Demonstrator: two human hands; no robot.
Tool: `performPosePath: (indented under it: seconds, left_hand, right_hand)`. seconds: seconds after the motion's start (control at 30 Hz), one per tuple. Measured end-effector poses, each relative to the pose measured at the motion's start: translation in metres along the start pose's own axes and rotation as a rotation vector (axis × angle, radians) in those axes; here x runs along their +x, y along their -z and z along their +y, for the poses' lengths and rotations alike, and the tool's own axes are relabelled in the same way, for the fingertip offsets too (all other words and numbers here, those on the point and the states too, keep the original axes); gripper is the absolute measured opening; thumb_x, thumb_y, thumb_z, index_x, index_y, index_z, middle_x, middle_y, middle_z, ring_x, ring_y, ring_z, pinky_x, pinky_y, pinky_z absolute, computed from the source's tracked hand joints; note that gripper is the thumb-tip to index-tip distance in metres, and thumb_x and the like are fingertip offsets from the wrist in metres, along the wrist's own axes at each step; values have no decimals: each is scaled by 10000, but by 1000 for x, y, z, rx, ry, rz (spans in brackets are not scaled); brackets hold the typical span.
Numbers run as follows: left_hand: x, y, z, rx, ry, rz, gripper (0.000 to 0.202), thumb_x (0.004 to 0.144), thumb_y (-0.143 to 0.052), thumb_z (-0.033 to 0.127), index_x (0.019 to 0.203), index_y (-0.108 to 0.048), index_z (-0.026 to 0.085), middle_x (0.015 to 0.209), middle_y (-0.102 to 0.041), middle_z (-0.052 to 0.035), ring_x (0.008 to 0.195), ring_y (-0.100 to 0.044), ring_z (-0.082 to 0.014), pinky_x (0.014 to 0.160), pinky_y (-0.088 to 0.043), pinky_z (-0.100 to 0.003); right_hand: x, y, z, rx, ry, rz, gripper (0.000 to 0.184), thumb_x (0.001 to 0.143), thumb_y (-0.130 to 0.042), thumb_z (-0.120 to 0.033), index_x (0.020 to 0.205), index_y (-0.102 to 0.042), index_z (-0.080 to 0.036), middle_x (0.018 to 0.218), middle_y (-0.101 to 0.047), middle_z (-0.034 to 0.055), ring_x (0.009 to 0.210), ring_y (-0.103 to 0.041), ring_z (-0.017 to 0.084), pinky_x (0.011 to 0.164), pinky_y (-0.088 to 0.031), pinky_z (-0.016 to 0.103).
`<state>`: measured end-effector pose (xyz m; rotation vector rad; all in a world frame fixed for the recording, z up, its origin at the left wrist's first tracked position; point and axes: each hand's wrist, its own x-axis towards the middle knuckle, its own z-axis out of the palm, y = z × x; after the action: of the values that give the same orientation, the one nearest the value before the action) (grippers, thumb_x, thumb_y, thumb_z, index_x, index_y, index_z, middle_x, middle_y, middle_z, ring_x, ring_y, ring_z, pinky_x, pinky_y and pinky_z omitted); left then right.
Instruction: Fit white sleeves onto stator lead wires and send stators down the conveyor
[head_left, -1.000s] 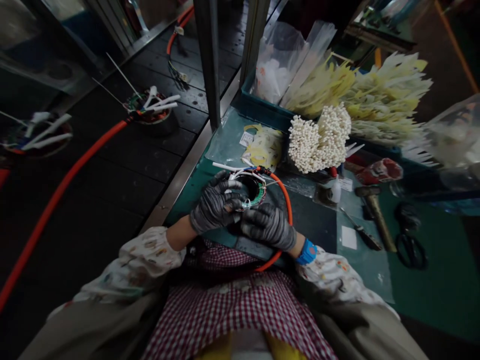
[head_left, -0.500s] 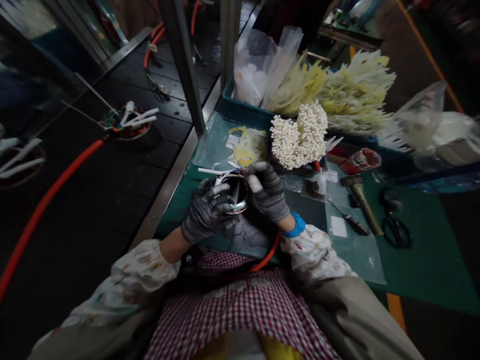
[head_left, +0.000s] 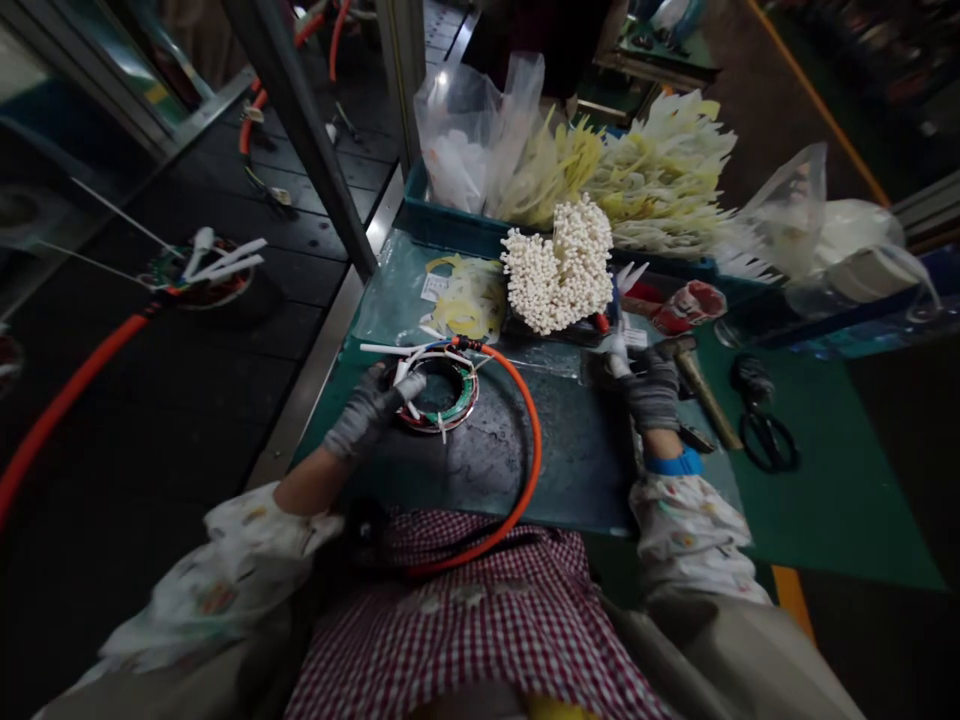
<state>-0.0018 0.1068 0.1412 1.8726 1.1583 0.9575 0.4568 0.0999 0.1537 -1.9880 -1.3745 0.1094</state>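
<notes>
A ring-shaped motor stator with copper and green windings lies on the bench, white sleeves and ties around its rim. My left hand, in a grey glove, grips its left side, thumb over the rim by a white sleeve. An orange cable runs from the stator's top and curves down toward my lap. My right hand, also gloved, is away to the right beside a small white-tipped bottle. Its fingers are dim and partly hidden, so I cannot tell whether they hold the bottle.
White-tipped sticks stand bundled behind the stator, near yellow strips. A blue bin holds bags and yellow-white strips. A hammer and scissors lie right. Another stator sits left, beyond the metal edge.
My right hand has left the stator and moved right to the small bottle. The stator now lies flatter on the bench, with my left hand still on it. The view has shifted right.
</notes>
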Motion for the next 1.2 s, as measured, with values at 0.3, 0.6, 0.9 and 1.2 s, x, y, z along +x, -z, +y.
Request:
performPosePath:
  seconds: [0.3,0.6,0.9,1.2]
  left_hand:
    - [32,-3,-7,-51,110,43,460,960,-727,449,1347,-764,203,1330,-843,-130,1159,-835,-347,1034,-715,-502]
    - [-10,-18,32,242,-247,135,535,1141,-544,419,1642,-602,241,1567,-731,-132,1441,-719,-330,1267,-590,-522]
    - [-49,-51,31,308,-454,380,565,1194,-443,605,1673,-520,313,1539,-742,-124,1526,-658,-332,1286,-565,-568]
    - [-62,-47,30,351,-438,347,574,1195,-430,587,1721,-438,356,1591,-711,-128,1571,-617,-332,1292,-561,-618]
  right_hand:
    - [-111,32,-105,324,105,-309,308,1067,-689,-527,1139,-791,-246,992,-854,93,831,-800,292,789,-667,448]
    - [-187,-11,-130,505,324,-484,378,1068,-720,-337,1437,-787,-295,1551,-765,94,1461,-716,357,1294,-552,614]
    - [-180,5,-135,518,402,-493,382,1006,-824,-316,1380,-853,-387,1359,-856,34,1307,-808,354,1243,-622,583]
    - [-165,15,-160,372,446,-572,229,1038,-769,-350,1203,-911,-275,1156,-905,83,1054,-869,307,1022,-724,468]
